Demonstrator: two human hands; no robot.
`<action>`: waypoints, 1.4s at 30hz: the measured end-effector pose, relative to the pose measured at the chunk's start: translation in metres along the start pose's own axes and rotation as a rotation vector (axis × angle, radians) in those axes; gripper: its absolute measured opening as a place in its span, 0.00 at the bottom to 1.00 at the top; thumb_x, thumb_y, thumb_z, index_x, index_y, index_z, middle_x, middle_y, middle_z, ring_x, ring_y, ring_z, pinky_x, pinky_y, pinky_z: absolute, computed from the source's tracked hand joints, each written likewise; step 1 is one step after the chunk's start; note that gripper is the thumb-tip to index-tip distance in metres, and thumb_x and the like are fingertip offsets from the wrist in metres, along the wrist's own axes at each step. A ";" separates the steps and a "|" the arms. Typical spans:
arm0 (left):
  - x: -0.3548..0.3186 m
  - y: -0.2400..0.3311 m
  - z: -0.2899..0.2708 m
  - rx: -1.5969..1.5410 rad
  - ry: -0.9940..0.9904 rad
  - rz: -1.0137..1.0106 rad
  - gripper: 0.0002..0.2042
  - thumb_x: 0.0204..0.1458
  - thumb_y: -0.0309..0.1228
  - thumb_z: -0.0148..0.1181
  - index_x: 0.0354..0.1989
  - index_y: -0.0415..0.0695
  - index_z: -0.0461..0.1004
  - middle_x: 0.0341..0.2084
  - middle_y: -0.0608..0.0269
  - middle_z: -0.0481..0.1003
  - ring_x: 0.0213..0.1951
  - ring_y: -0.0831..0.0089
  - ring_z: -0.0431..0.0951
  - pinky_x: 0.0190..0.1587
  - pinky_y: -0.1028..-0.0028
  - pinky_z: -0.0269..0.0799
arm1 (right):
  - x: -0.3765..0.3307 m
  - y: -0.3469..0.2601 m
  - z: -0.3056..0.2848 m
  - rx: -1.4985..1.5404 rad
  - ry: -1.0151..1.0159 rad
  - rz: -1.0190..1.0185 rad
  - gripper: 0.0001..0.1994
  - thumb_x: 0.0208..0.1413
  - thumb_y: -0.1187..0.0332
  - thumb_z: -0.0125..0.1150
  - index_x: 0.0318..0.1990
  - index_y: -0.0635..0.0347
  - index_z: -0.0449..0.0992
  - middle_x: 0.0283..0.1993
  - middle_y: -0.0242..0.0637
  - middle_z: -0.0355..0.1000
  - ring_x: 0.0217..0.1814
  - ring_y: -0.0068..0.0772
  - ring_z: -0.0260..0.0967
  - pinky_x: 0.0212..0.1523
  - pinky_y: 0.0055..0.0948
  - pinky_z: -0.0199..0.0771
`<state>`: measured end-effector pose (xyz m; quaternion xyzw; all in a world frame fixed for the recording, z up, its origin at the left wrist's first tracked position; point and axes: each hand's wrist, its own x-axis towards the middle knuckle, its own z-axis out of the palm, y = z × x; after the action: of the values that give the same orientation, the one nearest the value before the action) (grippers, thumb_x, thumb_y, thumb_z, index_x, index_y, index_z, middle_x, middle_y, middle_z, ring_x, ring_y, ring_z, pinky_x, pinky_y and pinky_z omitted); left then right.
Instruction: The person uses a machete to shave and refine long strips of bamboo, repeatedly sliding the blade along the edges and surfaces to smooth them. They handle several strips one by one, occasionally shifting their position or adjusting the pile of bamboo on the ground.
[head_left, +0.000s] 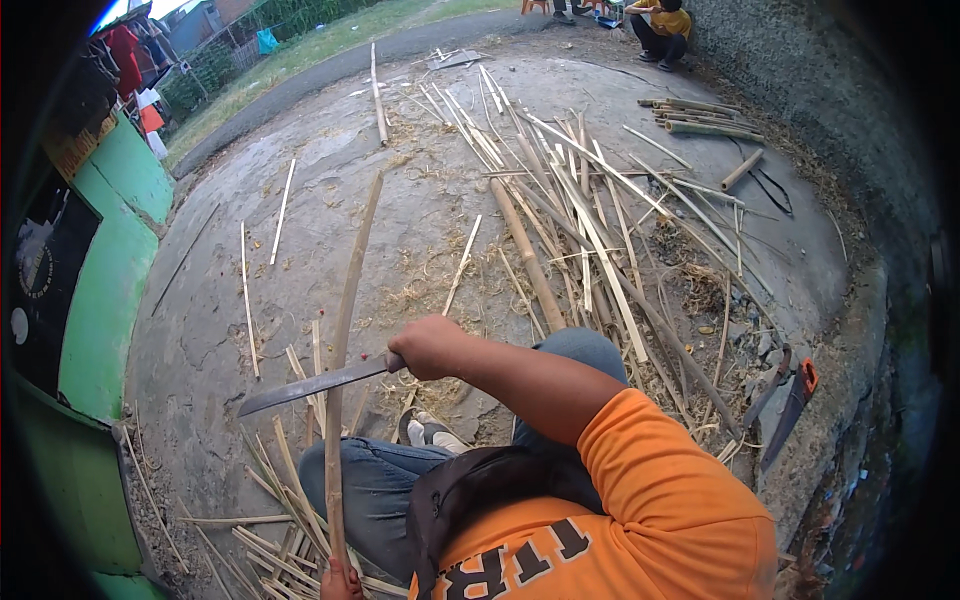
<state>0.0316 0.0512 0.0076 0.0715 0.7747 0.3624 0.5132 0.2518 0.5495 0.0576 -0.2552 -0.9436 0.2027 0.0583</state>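
In the head view, the right hand (pixel 430 347) has its grip closed around the handle of a long knife (pixel 305 390), its blade pointing to 8 o'clock and crossing a bamboo pole (pixel 346 300). The left hand (pixel 342 582), at 7 o'clock, grips the lower end of that pole, which runs toward 11 o'clock. Bamboo strips (pixel 592 235) lie heaped at 1 o'clock, a saw (pixel 793 410) at 4 o'clock.

Floor: grey concrete ground (pixel 215 330), rough and patchy. Left: green wall (pixel 105 310) with a dark panel (pixel 48 285); red clothing (pixel 125 60) hanging beyond. Right: rough grey wall (pixel 830 110). Far side: grey road (pixel 290 97), bordered by a grass strip (pixel 345 42). Furniture: orange stool (pixel 535 6), partly cut off at the upper edge. Light: outdoor daylight, bright sky (pixel 118 12) at upper left.
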 end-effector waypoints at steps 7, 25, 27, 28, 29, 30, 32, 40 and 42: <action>0.018 -0.034 0.002 0.304 0.154 0.337 0.32 0.70 0.64 0.40 0.19 0.53 0.60 0.10 0.74 0.54 0.12 0.74 0.50 0.17 0.69 0.49 | 0.000 -0.008 -0.008 -0.025 -0.041 -0.003 0.09 0.53 0.66 0.62 0.40 0.48 0.85 0.39 0.43 0.83 0.44 0.51 0.82 0.43 0.47 0.81; -0.001 0.000 0.017 0.478 0.228 0.353 0.36 0.70 0.64 0.37 0.26 0.40 0.69 0.17 0.64 0.67 0.24 0.70 0.68 0.30 0.67 0.65 | 0.025 0.017 0.017 0.220 -0.043 0.209 0.11 0.54 0.64 0.63 0.43 0.48 0.85 0.42 0.45 0.82 0.48 0.53 0.80 0.46 0.46 0.81; -0.003 0.003 0.014 0.477 0.224 0.305 0.36 0.70 0.64 0.38 0.26 0.40 0.69 0.18 0.63 0.68 0.24 0.69 0.69 0.30 0.66 0.65 | 0.021 0.005 0.019 0.193 -0.064 0.158 0.11 0.54 0.64 0.63 0.43 0.48 0.85 0.41 0.45 0.82 0.48 0.53 0.80 0.46 0.46 0.80; -0.005 0.001 0.012 0.486 0.203 0.281 0.36 0.70 0.63 0.38 0.27 0.39 0.69 0.19 0.62 0.68 0.24 0.67 0.69 0.31 0.65 0.65 | 0.018 -0.004 0.018 0.158 -0.062 0.126 0.10 0.54 0.64 0.63 0.43 0.48 0.85 0.41 0.44 0.82 0.47 0.52 0.80 0.46 0.46 0.80; -0.003 -0.005 0.010 0.485 0.215 0.268 0.36 0.70 0.63 0.38 0.27 0.39 0.69 0.19 0.62 0.68 0.24 0.67 0.69 0.31 0.65 0.65 | 0.016 -0.013 0.021 0.168 -0.072 0.114 0.10 0.54 0.64 0.63 0.43 0.48 0.85 0.41 0.44 0.82 0.47 0.52 0.80 0.46 0.46 0.80; 0.000 -0.012 0.010 0.496 0.227 0.310 0.36 0.70 0.63 0.38 0.27 0.38 0.69 0.19 0.60 0.68 0.25 0.65 0.69 0.32 0.63 0.66 | 0.012 -0.022 0.025 0.105 -0.105 0.023 0.10 0.54 0.65 0.62 0.42 0.48 0.85 0.40 0.44 0.82 0.46 0.52 0.81 0.46 0.46 0.80; 0.001 -0.016 0.014 0.561 0.259 0.421 0.36 0.70 0.63 0.40 0.29 0.36 0.69 0.19 0.54 0.68 0.25 0.59 0.70 0.33 0.59 0.67 | 0.007 -0.035 0.019 -0.016 -0.133 -0.060 0.08 0.55 0.65 0.62 0.40 0.47 0.85 0.38 0.42 0.82 0.44 0.50 0.81 0.45 0.47 0.81; -0.006 0.000 0.027 0.624 0.303 0.483 0.37 0.69 0.63 0.40 0.31 0.34 0.69 0.19 0.46 0.69 0.25 0.48 0.71 0.32 0.56 0.67 | 0.015 0.008 0.003 0.112 0.000 0.180 0.08 0.60 0.62 0.62 0.42 0.50 0.84 0.36 0.46 0.81 0.40 0.52 0.80 0.44 0.48 0.79; -0.004 -0.005 0.022 0.643 0.320 0.494 0.37 0.69 0.63 0.40 0.31 0.34 0.69 0.19 0.44 0.68 0.25 0.46 0.71 0.32 0.56 0.67 | 0.008 -0.016 0.000 0.060 -0.138 0.110 0.08 0.62 0.61 0.61 0.42 0.50 0.83 0.37 0.45 0.81 0.41 0.53 0.80 0.44 0.49 0.79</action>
<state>0.0529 0.0567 0.0026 0.3540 0.8775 0.2211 0.2362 0.2381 0.5410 0.0644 -0.2902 -0.9235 0.2508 -0.0103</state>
